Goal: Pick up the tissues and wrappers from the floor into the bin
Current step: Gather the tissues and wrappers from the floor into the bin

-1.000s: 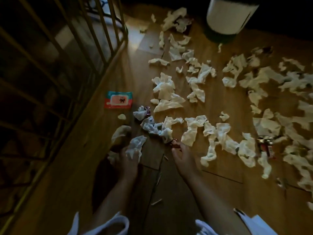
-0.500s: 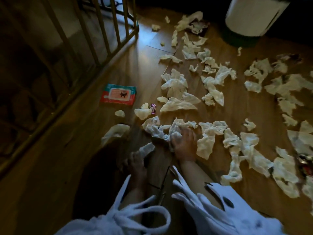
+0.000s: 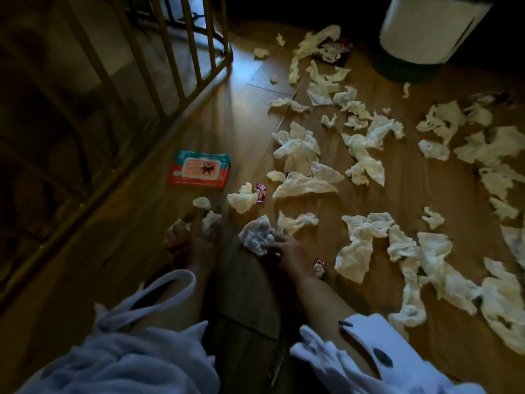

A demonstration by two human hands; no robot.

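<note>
Moved since half a second earlier: loose tissues that lay ahead of the right hand (image 3: 288,248) have been raked back and bunched into a grey-white wad (image 3: 255,234), and the left hand (image 3: 199,243) has been brought forward and leftward onto tissue that lay nearer the gate (image 3: 167,52). Right hand: fingers curled over the wad, which is held low against the floor (image 3: 244,123). Left hand: fingers closed around pale tissue scraps (image 3: 212,220), with white showing between and beyond them; the shadow is deep, and how much is held cannot be told. Remaining litter: many crumpled tissues (image 3: 301,155) spread over the boards from the hands up to the bin (image 3: 426,32), which stands well apart at the far top right; one red wrapper (image 3: 320,267) just beside the right wrist; one pink wrapper (image 3: 260,193) just beside a tissue ahead of the hands. One wipes pack (image 3: 199,172) is noted flat near the gate. Step in hand, as judged: handfuls are being gathered before a trip to the bin, with very little cleared. Handling advice: each wad is best squeezed tight so nothing is shed on the carry; the red wrapper, being nearest, can be swept into the right-hand wad; small slick wrappers are better tucked inside tissue than pinched alone.
</note>
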